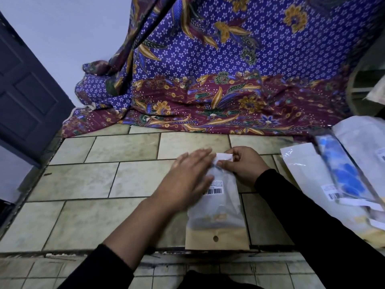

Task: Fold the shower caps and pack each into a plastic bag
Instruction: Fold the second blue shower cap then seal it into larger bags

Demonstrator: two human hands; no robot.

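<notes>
A person sits over a tiled floor [87, 222], both arms in black sleeves, working on one plastic bag [220, 207] that lies flat on the tiles directly under the hands; the bag is clear at its far end and has a brown paper band with a round hanging hole at the end nearest the person. The right hand [244, 163] pinches a small white strip [225, 157] between thumb and forefinger at the far mouth of the bag, probably the peel-off liner or flap of the seal. Just left of that pinch, the left hand [187, 180] lies flat and spread, fingers extended, palm down on the bag's upper part; it is blurred, and seems to press the bag still so the strip can be pulled or folded over. A barcode label [214, 189] sits just below the pinch, beside the left hand's fingers. Something pale shows inside the bag, likely the folded shower cap, though it is too hazy to be sure. Well to the right of the pinch lies a loose heap of packed bags [341, 176], one holding something blue; beyond the hands hangs a patterned purple cloth [229, 69].
</notes>
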